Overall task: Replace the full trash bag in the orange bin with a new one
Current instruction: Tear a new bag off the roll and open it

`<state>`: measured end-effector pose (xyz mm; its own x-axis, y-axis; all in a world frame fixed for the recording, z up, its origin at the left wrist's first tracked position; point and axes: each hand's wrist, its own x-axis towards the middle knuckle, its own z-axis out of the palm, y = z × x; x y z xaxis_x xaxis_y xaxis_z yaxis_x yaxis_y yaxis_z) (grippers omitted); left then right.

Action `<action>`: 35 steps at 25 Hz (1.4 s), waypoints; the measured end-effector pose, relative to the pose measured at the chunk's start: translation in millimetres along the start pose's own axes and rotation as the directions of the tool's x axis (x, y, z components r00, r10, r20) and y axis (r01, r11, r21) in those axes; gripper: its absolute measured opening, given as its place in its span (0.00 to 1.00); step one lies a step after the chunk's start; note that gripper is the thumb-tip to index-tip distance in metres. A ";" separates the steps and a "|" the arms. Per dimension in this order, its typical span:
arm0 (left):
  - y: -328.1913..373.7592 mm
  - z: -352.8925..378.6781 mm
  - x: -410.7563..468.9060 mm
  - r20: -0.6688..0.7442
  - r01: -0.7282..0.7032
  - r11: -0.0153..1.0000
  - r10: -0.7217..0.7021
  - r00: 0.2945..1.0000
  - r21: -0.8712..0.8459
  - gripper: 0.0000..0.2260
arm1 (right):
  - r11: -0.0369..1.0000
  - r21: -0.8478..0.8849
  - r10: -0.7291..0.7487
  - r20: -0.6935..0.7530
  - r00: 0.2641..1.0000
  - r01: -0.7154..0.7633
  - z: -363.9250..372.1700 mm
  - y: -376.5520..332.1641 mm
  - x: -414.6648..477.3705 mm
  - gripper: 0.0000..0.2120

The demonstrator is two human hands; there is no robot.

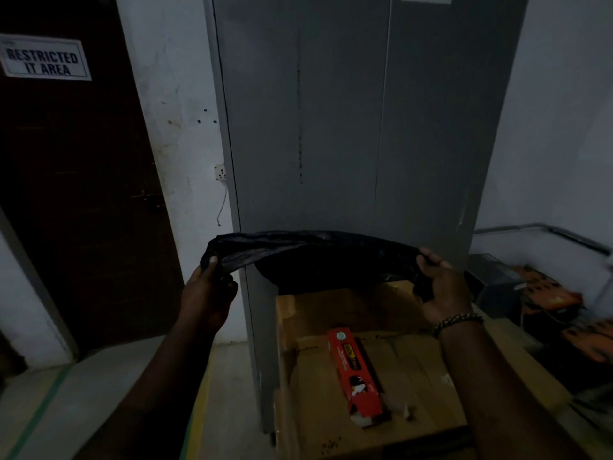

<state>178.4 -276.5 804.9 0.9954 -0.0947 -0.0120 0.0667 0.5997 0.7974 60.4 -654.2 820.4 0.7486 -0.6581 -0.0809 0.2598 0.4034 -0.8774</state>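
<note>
Where the two hands meet it, a black trash bag (308,250) stretches between them in a long, slightly arched band. The left hand (207,293) pinches one end, thumb pressed on top of the bunched plastic and the other fingers curled underneath. The right hand (441,287) grips the other end, its fingers (428,257) hooked over the top edge, and a loose tail of the bag hangs down past the palm. A beaded bracelet (457,320) sits on the wrist behind those fingers.

Just beyond both sets of fingertips stands a tall grey metal cabinet (348,111) with its doors closed. The bag spans its lower front, though I cannot tell whether it touches the metal. Below the right fingers is a brown cardboard box (414,360), and a long red carton (356,370) lies flat on it, well below the bag.

Out past the left fingers is a dark brown door (83,194) bearing a white sign (44,58) that reads "RESTRICTED IT AREA". Above the left thumb, a wall socket (220,172) trails a thin wire. Beyond the right knuckles, some orange objects (547,290) sit low by the wall, too blurred to name.
</note>
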 end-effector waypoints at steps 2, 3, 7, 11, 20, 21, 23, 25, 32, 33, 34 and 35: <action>2.5 -10.5 3.7 -0.083 0.008 0.998 -0.013 0.996 -0.063 0.09 | 0.998 -0.032 -0.048 0.053 0.997 0.050 2.0 5.1 -14.3 0.20; 3.0 -16.6 5.0 -0.116 0.022 0.993 -0.036 0.993 -0.119 0.11 | 0.992 -0.097 -0.071 0.072 0.995 0.077 2.7 9.6 -18.0 0.23; 9.9 -45.3 13.3 -0.197 0.069 0.924 -0.152 0.968 -0.377 0.18 | 0.676 -0.672 -0.207 0.221 0.953 0.303 16.9 19.1 -36.6 0.30; 10.0 -82.2 14.0 -0.214 0.022 0.925 -0.111 0.971 -0.379 0.23 | 0.300 -0.878 -0.273 0.296 0.915 0.373 31.4 29.2 -47.7 0.14; 52.2 -87.9 -58.5 -0.245 -0.078 0.935 -0.010 0.969 -0.347 0.28 | 0.490 -0.834 -0.157 0.201 0.967 0.252 40.3 49.7 -45.9 0.07; 53.0 -94.4 -66.9 -0.204 -0.084 0.916 0.002 0.979 -0.393 0.27 | 0.597 -0.772 -0.164 0.147 0.976 0.216 39.8 49.6 -43.9 0.06; 47.0 -90.1 -96.8 -0.091 -0.004 0.911 -0.037 0.995 -0.413 0.25 | 0.826 -0.556 -0.067 0.067 0.995 0.093 39.3 48.0 -43.6 0.05; 36.6 -90.5 -123.2 -0.083 -0.050 0.904 0.016 0.996 -0.425 0.28 | 0.955 -0.273 0.128 0.039 0.991 -0.113 40.0 48.4 -47.7 0.04; -6.1 -21.8 -159.6 -0.059 0.166 0.976 -0.176 0.983 -0.142 0.26 | 0.934 -0.352 0.169 0.306 0.937 -0.054 54.7 79.8 -120.2 0.07; -17.1 -9.2 -166.9 -0.009 0.184 0.983 -0.185 0.983 -0.011 0.24 | 0.908 -0.420 0.155 0.364 0.918 0.013 55.7 86.6 -130.0 0.07; -23.5 2.6 -171.6 0.032 0.178 0.982 -0.180 0.983 0.064 0.21 | 0.874 -0.479 0.152 0.421 0.894 0.077 56.3 92.2 -138.0 0.06; -26.2 13.0 -174.7 0.027 0.152 0.984 -0.155 0.988 0.096 0.16 | 0.850 -0.510 0.154 0.478 0.865 0.131 55.7 96.3 -145.0 0.06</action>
<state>1.9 -286.0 793.9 0.9709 -0.2077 -0.1194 0.2102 0.4993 0.8406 10.8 -484.5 773.9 0.9790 -0.2029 0.0209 0.0072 -0.0677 -0.9977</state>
